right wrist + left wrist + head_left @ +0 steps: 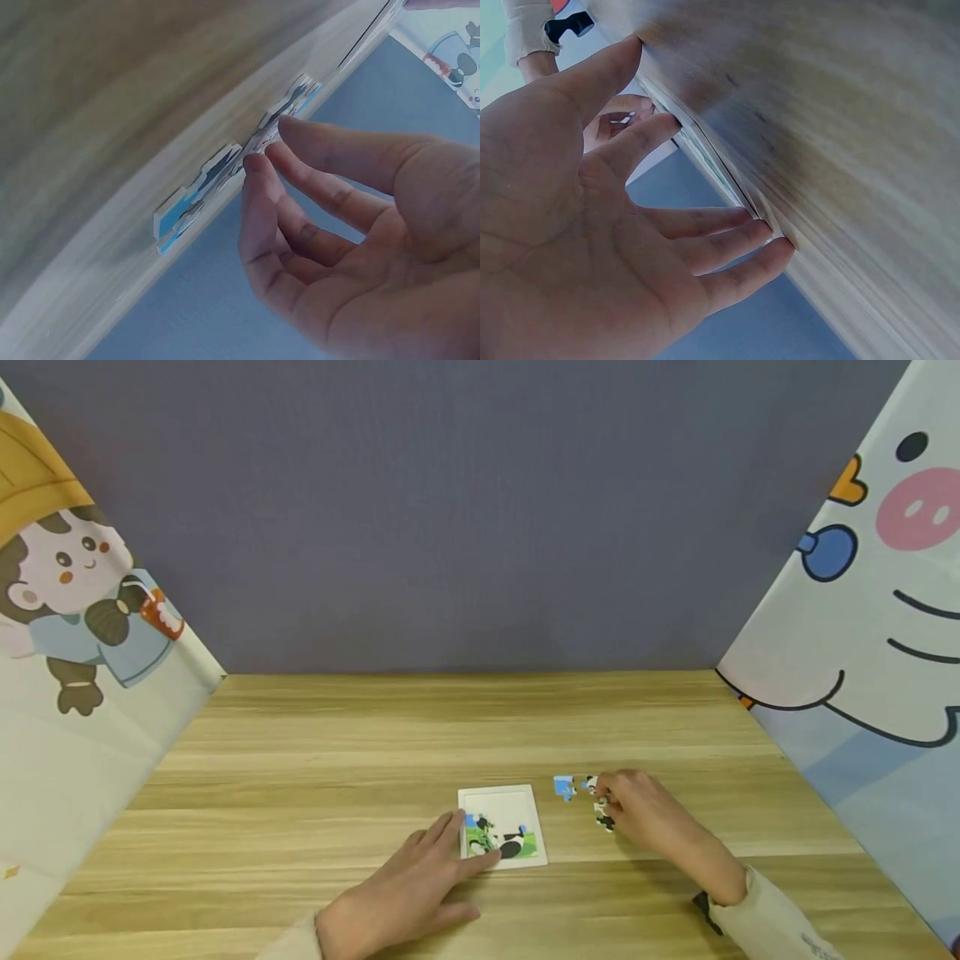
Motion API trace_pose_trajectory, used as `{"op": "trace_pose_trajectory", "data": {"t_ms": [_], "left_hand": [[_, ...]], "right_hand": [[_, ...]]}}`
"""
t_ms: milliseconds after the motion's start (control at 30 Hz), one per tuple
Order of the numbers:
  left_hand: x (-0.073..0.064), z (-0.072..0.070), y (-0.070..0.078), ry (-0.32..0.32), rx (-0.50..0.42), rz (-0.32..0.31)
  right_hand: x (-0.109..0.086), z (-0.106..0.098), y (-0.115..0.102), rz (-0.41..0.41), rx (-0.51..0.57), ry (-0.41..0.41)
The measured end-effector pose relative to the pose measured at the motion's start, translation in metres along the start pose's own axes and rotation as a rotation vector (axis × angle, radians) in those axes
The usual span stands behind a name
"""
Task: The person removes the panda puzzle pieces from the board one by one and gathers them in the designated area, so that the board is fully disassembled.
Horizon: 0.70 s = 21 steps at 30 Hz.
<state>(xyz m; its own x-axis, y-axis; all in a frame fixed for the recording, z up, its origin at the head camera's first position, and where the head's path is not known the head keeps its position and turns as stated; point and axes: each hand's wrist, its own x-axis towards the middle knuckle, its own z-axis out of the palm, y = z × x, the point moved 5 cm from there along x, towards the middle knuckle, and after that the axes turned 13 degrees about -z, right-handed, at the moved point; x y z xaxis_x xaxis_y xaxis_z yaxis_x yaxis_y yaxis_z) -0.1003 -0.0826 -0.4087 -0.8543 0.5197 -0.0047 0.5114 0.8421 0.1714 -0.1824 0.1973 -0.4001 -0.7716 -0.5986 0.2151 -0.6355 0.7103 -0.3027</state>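
A square white puzzle tray (pixel 498 790) lies on the table, its lower part filled with panda and green picture pieces. My left hand (pixel 408 877) rests at its left side with fingers spread, the index fingertip over the lower rim. In the left wrist view the fingers of that hand (pixel 622 202) reach along the tray's edge. Right of the tray, my right hand (pixel 637 806) pinches at a panda puzzle piece (pixel 592 783) with thumb and curled fingers, which partly hide the pieces. A blue puzzle piece (pixel 563 787) and a black-and-white puzzle piece (pixel 604 821) lie beside it.
The wood-grain table (pixel 337 735) runs back to a grey wall panel (pixel 480 527). Cartoon-printed panels stand on the left (pixel 112 710) and right (pixel 825 643). Near the right sleeve (pixel 772 914) a small dark item (pixel 707 912) shows at the wrist.
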Motion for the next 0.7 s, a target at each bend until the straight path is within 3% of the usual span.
{"op": "trace_pose_trajectory", "data": {"t_ms": [333, 500, 700], "left_hand": [[-0.002, 0.002, -0.001, -0.051, -0.055, -0.053], [-0.002, 0.001, -0.002, -0.061, -0.072, -0.058], [-0.002, 0.001, -0.001, -0.061, -0.062, -0.046]], "right_hand": [[0.009, -0.005, -0.016, -0.036, -0.097, 0.032], [0.021, -0.005, -0.037, -0.071, -0.061, 0.027], [0.043, 0.001, -0.065, -0.167, -0.004, -0.022]]}}
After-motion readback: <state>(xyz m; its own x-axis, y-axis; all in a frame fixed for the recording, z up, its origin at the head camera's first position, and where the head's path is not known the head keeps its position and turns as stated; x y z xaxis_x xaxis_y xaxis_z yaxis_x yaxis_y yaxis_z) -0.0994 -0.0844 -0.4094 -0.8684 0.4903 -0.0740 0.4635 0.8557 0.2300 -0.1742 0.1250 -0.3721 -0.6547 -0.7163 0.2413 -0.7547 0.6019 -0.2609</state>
